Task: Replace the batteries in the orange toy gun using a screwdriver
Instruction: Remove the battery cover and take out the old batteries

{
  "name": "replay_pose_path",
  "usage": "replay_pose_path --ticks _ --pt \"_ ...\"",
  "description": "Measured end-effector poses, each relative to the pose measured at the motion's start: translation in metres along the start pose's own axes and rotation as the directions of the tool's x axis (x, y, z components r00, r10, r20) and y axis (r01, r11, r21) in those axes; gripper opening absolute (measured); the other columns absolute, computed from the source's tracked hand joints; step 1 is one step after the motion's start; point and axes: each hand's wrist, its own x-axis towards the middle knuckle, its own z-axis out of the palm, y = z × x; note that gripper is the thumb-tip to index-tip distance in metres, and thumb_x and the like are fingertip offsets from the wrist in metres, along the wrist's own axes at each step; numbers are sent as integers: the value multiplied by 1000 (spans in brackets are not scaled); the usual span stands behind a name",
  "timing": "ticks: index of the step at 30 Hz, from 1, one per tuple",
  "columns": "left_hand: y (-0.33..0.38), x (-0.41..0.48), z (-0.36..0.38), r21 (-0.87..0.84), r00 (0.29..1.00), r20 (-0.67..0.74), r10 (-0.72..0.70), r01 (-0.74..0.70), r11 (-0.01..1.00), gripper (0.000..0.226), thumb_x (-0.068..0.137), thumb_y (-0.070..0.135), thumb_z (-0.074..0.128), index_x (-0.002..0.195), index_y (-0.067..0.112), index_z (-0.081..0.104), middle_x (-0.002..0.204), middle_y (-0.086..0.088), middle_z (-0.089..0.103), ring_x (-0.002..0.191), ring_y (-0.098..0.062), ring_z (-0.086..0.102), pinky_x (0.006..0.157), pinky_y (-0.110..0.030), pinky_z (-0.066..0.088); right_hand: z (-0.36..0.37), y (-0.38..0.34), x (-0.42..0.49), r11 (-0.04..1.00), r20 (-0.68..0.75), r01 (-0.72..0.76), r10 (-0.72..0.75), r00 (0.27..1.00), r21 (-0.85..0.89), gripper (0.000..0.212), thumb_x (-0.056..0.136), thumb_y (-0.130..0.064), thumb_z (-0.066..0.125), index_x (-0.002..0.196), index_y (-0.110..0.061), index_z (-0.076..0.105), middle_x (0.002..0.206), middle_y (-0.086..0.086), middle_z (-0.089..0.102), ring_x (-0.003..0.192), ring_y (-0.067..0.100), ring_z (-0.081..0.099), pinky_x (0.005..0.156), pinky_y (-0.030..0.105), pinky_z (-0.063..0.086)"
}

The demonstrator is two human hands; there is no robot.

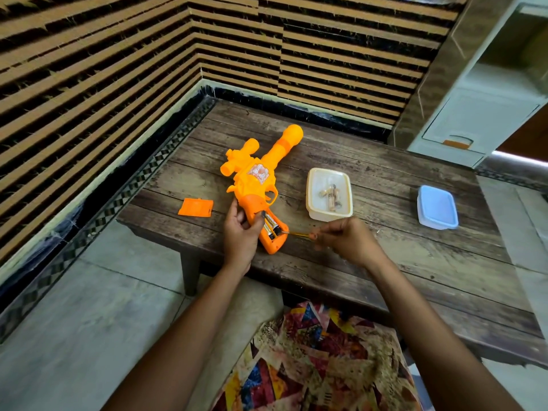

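The orange toy gun [258, 176] lies on the wooden table [385, 256], barrel pointing away from me. My left hand [241, 232] grips its handle, where the battery compartment is uncovered and batteries [272, 227] show inside. My right hand [347, 237] pinches a thin yellow-handled screwdriver [299, 234], whose tip touches the edge of the compartment by the batteries. The orange battery cover [195, 207] rests flat on the table, left of the gun.
A white open box [329, 213] with several batteries inside stands right of the gun. Its blue lid [437, 207] lies further right. A striped wall runs behind and to the left. A white cabinet [480, 120] stands at the back right. Patterned cloth covers my lap.
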Motion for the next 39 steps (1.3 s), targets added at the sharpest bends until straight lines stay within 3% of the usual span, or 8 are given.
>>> replay_pose_path --ticks 8,11,15,20,27,29,34,39 --pt "2 -2 2 34 1000 -26 -14 15 999 69 79 -2 68 139 8 37 115 -3 62 89 0 64 84 -23 53 16 20 -12 983 -84 0 16 996 185 10 80 -7 69 88 -4 72 63 -3 68 51 -3 57 58 11 46" --pt "3 -3 2 33 999 -24 -21 22 999 67 78 -2 68 137 10 39 114 -1 61 90 1 63 86 -25 52 13 12 -14 995 -143 60 -71 987 -76 8 79 -16 72 86 -13 74 69 3 71 61 7 61 60 21 46" --pt "3 -4 3 34 999 -30 -27 28 999 68 78 -2 69 138 10 38 115 -1 61 94 -6 63 88 -28 52 9 -17 -17 858 -133 130 -223 966 -497 15 81 -24 69 95 -19 74 88 5 73 83 20 67 72 28 50" --pt "5 -4 4 36 999 -34 -21 22 999 69 79 -1 68 139 9 36 122 -7 60 97 -6 62 87 -23 51 11 -43 -4 760 -56 105 -183 982 -641 14 81 -29 69 91 -21 73 90 9 71 83 29 65 72 34 53" --pt "4 -4 3 11 999 -22 -26 26 1000 69 78 -3 68 139 8 36 125 -11 60 99 -11 62 86 -23 52 15 -1 -8 960 -140 76 -117 983 -268 8 80 -21 72 86 -17 75 70 2 69 56 5 52 53 15 37" --pt "4 -4 3 15 1000 -17 -24 24 1000 70 78 -3 68 140 8 36 124 -11 60 97 -9 63 85 -22 52 22 14 -9 992 -171 75 -92 981 -103 3 79 -18 73 81 -19 74 66 3 68 55 5 53 55 19 40" --pt "3 -3 3 24 999 -17 -31 31 999 72 78 -1 69 141 8 35 123 -9 61 97 -8 63 88 -28 52 35 26 -16 959 -176 42 8 984 279 8 80 -6 68 87 -6 72 58 -9 66 49 -7 56 52 8 43" --pt "1 -2 1 46 1000 -17 -15 16 999 71 77 -2 69 139 9 37 112 3 61 86 7 64 80 -18 53 32 37 -29 871 -239 46 83 967 490 9 82 -1 64 88 -4 70 60 -6 67 51 -3 57 53 11 44"
